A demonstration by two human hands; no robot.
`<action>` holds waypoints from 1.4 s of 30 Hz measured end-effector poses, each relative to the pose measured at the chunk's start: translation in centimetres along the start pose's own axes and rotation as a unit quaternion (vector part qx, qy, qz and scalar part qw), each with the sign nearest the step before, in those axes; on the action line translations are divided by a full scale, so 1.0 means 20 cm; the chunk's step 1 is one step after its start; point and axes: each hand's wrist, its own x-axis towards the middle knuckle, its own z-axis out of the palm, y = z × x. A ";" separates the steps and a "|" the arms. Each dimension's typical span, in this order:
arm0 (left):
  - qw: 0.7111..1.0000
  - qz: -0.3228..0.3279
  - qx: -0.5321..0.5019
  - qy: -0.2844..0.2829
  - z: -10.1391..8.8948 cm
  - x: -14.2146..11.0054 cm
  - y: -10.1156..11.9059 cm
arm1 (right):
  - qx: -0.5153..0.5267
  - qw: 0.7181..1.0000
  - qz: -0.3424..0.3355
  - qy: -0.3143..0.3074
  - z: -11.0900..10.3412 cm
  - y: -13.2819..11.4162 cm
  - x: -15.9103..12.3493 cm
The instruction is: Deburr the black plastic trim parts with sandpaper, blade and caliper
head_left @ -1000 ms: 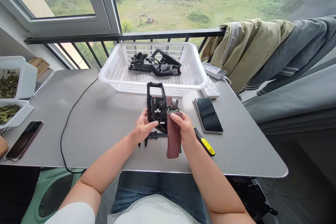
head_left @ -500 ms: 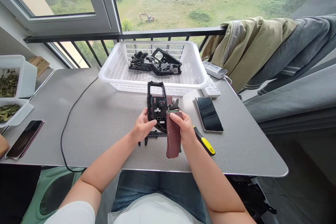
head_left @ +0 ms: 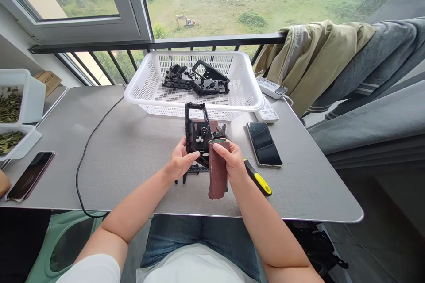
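Observation:
My left hand (head_left: 182,159) is closed on the lower left side of a black plastic frame (head_left: 187,135), which stands upright with its open loop at the top. In my right hand (head_left: 231,159) is a folded piece of reddish-brown sandpaper (head_left: 218,176), thumb on its front. The sandpaper overlaps the frame's lower right edge; whether they touch I cannot tell. Below the frame lies a dark caliper (head_left: 195,169), partly hidden by my hands. Beside my right wrist rests a tool with a black and yellow handle (head_left: 260,180), its far end hidden.
A white plastic basket (head_left: 195,108) with several black plastic parts stands at the back. Right of my hands lie a phone (head_left: 264,143) and white devices (head_left: 270,87). On the left are another phone (head_left: 31,176), a black cable (head_left: 81,159) and tubs of dried leaves (head_left: 35,97). Another person's hand (head_left: 4,182) shows at the left edge.
The sandpaper and my right hand have shifted very slightly left against the frame. Both hands keep the same grip.

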 end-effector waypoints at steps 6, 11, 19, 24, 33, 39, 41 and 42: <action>1.000 -0.004 0.002 0.009 0.01 0.00 0.00 | -0.004 1.000 -0.003 -0.002 0.01 0.00 -0.01; 0.997 0.014 0.052 0.060 -0.01 0.01 -0.04 | -0.014 1.000 -0.005 -0.017 0.01 0.02 -0.01; 0.974 0.040 0.148 0.168 -0.02 0.03 -0.08 | -0.049 0.996 -0.012 -0.069 0.02 0.01 -0.03; 0.979 0.030 0.126 0.156 -0.03 0.02 -0.06 | -0.061 0.995 -0.012 -0.083 0.02 0.01 -0.03; 0.970 0.108 0.101 0.190 -0.03 0.02 -0.08 | -0.115 0.992 -0.056 -0.012 0.00 0.03 -0.02; 0.949 0.128 0.171 0.230 -0.03 0.02 -0.09 | -0.194 0.978 -0.076 0.015 0.02 0.01 -0.02; 0.946 0.133 0.186 0.231 -0.03 0.02 -0.09 | -0.209 0.974 -0.083 0.036 0.01 0.01 -0.01; 0.944 0.136 0.193 0.229 -0.04 0.02 -0.09 | -0.214 0.972 -0.085 0.042 0.00 0.01 -0.01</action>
